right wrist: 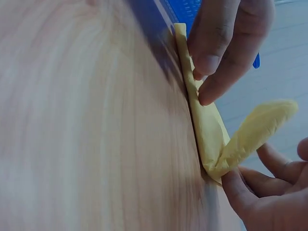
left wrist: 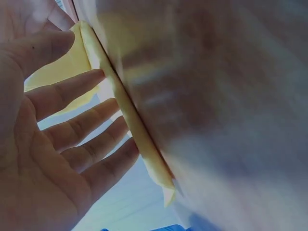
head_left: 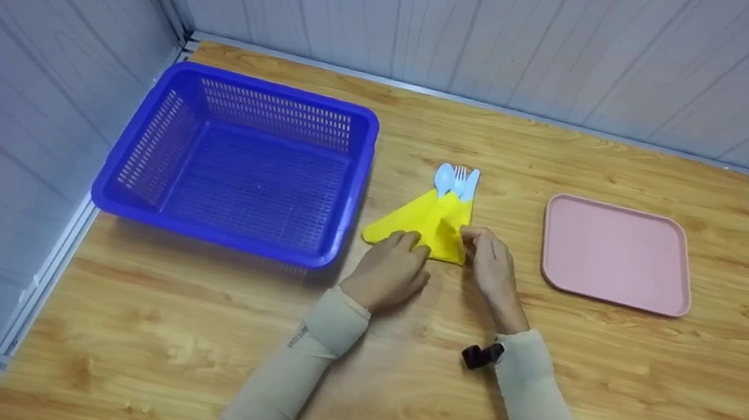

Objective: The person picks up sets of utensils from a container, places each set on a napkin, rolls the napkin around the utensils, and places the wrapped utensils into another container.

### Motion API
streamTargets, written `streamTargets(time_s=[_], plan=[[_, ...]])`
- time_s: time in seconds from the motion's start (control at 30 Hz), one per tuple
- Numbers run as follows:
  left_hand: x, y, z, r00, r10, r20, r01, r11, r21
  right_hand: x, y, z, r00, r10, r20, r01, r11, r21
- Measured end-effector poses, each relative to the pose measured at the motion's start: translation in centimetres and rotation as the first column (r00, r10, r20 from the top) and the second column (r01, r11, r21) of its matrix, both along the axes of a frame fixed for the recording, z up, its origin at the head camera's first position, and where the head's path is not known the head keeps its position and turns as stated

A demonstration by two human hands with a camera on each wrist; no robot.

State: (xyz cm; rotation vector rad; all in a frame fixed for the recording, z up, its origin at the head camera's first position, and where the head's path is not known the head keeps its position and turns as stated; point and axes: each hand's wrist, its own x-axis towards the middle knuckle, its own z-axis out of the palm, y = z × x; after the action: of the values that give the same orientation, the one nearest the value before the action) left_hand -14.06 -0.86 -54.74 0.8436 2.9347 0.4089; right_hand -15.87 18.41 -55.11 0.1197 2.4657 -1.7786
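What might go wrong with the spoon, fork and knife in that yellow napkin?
The flap sticks up, so it might flop back or fold crooked. The spoon, fork and knife poke out past the yellow napkin, so they could slide out if the wrap ends up loose.

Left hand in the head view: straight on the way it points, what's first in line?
The yellow napkin: the fingertips already appear to touch it. Beyond that, probably the cutlery, though the exact line is unclear.
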Motion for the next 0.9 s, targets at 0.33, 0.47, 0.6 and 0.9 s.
streamTargets(time_s=[0.33,0.47,0.6,0.9], plan=[[0.4,-0.3,-0.3,0.999,-0.033,-0.026,0.033,0.999,0.010,0.4,-0.6,-0.8,0.980,0.099,-0.173,-0.061,0.976,0.211],[1.3,0.0,-0.1,0.997,-0.036,-0.073,0.034,0.999,-0.023,0.5,-1.3,-0.9,0.969,0.143,-0.202,-0.066,0.937,0.343],[2.4,0.5,0.2,0.982,-0.066,-0.178,0.065,0.998,-0.010,0.7,-1.9,-0.9,0.975,0.145,-0.169,-0.056,0.893,0.447],[2.9,1.3,-0.1,0.974,-0.075,-0.215,0.055,0.994,-0.095,0.6,-2.5,-1.1,0.979,0.112,-0.173,-0.014,0.874,0.485]])
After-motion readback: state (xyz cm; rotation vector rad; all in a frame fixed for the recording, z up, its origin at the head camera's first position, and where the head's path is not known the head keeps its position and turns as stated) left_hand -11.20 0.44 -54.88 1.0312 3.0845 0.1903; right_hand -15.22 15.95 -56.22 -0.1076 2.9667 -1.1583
